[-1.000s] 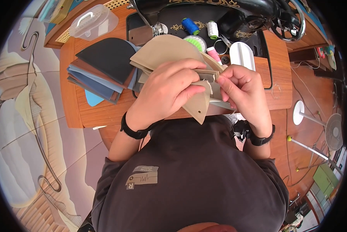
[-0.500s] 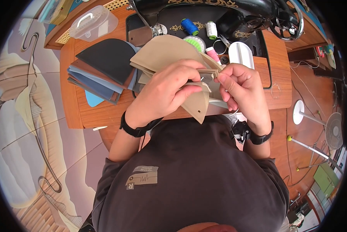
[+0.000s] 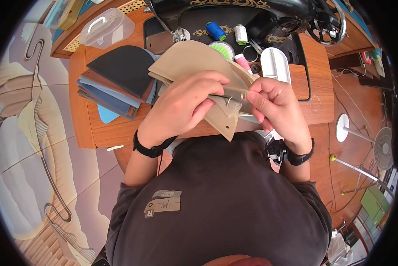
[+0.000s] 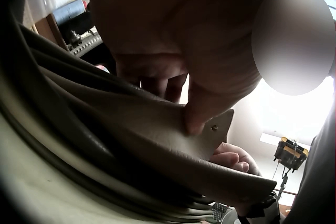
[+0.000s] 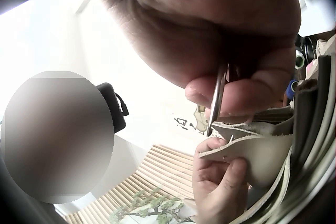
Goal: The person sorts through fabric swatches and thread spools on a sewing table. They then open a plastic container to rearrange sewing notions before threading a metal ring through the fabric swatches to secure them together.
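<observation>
My left hand [image 3: 174, 106] grips a beige leather piece [image 3: 223, 125], whose pointed corner has a small hole. In the left wrist view its thumb presses on the leather [image 4: 152, 124] near that hole. At the raised edges of the leather, the thumb and fingertips of my right hand [image 3: 276, 104] pinch the end of a layer. A slender shiny metal tool [image 5: 218, 98] runs between the curled right fingers; its kind is hidden by the hand. Short whitish strands [image 3: 230, 101] stick up between the layers. More rounded beige leather pieces [image 3: 194, 57] lie behind the hands.
Black, brown and blue leather pieces [image 3: 121, 68] are stacked at left. Behind stand a black sewing machine [image 3: 234, 5], a blue thread spool [image 3: 215, 31], a white spool [image 3: 240, 34], a pink spool [image 3: 243, 63], a white tray [image 3: 275, 66] and a clear box [image 3: 108, 29].
My left hand has shifted slightly left and its fingers have drawn back from the leather edges, baring more of the layers and strands. The right hand keeps pinching at nearly the same place.
</observation>
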